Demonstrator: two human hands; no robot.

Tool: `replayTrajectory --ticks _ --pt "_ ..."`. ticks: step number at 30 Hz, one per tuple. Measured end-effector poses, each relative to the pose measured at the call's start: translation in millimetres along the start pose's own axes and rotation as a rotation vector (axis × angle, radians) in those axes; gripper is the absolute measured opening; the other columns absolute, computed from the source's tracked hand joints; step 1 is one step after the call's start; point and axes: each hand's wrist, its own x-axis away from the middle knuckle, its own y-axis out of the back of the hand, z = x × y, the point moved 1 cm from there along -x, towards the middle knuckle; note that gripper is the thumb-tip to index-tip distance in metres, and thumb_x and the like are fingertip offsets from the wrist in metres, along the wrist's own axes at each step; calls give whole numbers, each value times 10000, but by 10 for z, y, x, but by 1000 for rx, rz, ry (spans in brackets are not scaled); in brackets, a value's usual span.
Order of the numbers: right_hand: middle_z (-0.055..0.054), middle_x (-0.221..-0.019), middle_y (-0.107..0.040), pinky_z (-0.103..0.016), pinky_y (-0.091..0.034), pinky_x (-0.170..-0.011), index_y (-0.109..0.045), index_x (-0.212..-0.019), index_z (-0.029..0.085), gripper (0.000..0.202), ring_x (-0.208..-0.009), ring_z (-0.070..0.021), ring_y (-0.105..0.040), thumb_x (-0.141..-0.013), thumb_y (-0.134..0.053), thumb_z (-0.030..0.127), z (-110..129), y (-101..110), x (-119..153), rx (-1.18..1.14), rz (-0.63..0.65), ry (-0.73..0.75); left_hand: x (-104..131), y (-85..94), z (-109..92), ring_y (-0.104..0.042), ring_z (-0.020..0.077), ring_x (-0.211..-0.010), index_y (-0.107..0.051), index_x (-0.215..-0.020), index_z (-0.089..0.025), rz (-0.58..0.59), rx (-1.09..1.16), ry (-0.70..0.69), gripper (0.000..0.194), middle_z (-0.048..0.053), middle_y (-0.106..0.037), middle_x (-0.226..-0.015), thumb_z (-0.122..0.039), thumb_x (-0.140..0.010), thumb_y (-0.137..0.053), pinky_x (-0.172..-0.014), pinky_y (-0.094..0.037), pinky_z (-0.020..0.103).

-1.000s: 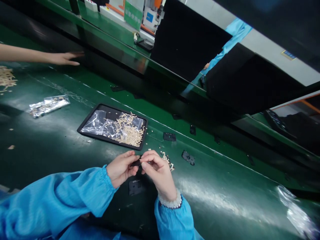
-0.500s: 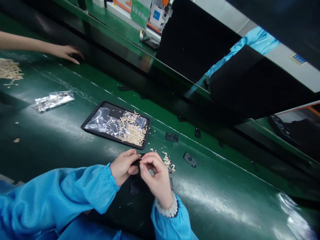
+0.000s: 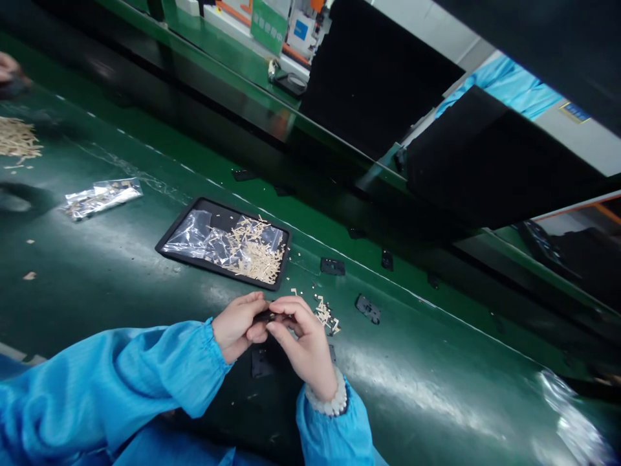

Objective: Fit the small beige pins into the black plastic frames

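Observation:
A small black plastic part (image 3: pixel 264 316) sits between the fingertips of my left hand (image 3: pixel 239 323), which is closed on it. My right hand (image 3: pixel 305 336), with a pale beaded bracelet (image 3: pixel 330 398) at the wrist, has thumb and fingers closed at the same part's right end. Fingers cover much of the part, and I cannot make out anything smaller in the pinch. Just right of my hands lies a small heap of cream-coloured pieces (image 3: pixel 326 314). Another black part (image 3: pixel 262 364) lies on the green surface below my hands, partly in shadow.
Ahead is a black tray (image 3: pixel 169 251) with clear bags and many cream pieces. A filled clear bag (image 3: pixel 104 196) lies to its left. More black parts (image 3: pixel 368 309) are scattered rightward and along the green strip. Another person's hand (image 3: pixel 10 71) is at the far left edge.
My right hand's fingertips have shifted slightly left on the black part. The other person's hand has drawn back to the left edge. Some black parts on the far strip have moved slightly right.

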Motion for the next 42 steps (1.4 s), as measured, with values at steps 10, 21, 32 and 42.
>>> replayTrajectory --ticks 10,21,32,42 --pt "-17 -810 -594 -179 -492 -458 -684 -836 191 111 -503 -56 -542 -815 -586 239 -115 29 -20 -208 -144 -183 4 -30 27 -392 61 -231 -508 -612 -135 26 -68 120 278 -24 -499 -458 -200 -870 -424 -266 -290 173" --pt "-34 -826 -699 -223 -510 -567 -689 -948 208 169 -629 -116 -622 -819 -580 201 -159 178 15 171 -30 -53 -16 31 3 -336 35 -239 -505 -737 -161 42 -66 211 102 -76 -439 -455 -193 -834 -500 -280 -217 145" --pt "-137 -1134 -641 -342 -485 -768 -601 -1164 158 314 -939 -257 -641 -882 -476 218 -446 1535 -1095 1126 -385 -121 -68 66 5 -343 42 -354 -473 -776 -184 163 -146 165 246 -65 -488 -521 -337 -707 -653 -348 -202 169" --pt "-91 -1182 -569 -439 -483 -866 -546 -1150 157 316 -1034 -226 -573 -873 -562 308 -1166 2405 -1380 1097 -374 -490 -124 95 42 -335 38 -386 -466 -731 -180 160 -171 125 314 -67 -464 -534 -396 -679 -688 -379 -203 185"
